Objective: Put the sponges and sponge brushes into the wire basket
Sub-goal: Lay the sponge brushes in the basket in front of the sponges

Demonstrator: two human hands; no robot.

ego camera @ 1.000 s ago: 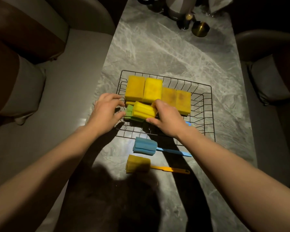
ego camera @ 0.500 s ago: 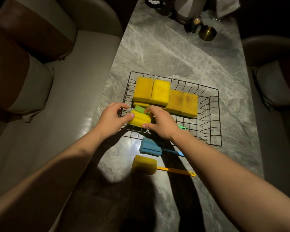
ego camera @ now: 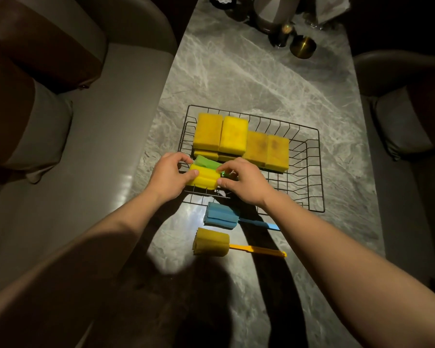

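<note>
A black wire basket [ego camera: 312, 172] stands on the marble table and holds several yellow sponges [ego camera: 232, 135] along its far side. At its near left corner, my left hand [ego camera: 167, 175] and my right hand [ego camera: 246, 180] both grip a yellow sponge brush head [ego camera: 204, 179]. A green sponge brush [ego camera: 207, 162] lies right behind it inside the basket. On the table in front of the basket lie a blue sponge brush [ego camera: 220, 217] and a yellow sponge brush with an orange handle [ego camera: 211, 242].
The grey marble table [ego camera: 249, 79] is narrow, with padded seats on the left [ego camera: 86, 146] and right [ego camera: 407, 126]. A brass cup [ego camera: 302, 46], a dark bottle and a vase stand at the far end. My shadow covers the near table.
Both hands have shifted the yellow sponge brush head toward the basket's near left corner, and the green brush now shows behind it. The view has moved slightly.
</note>
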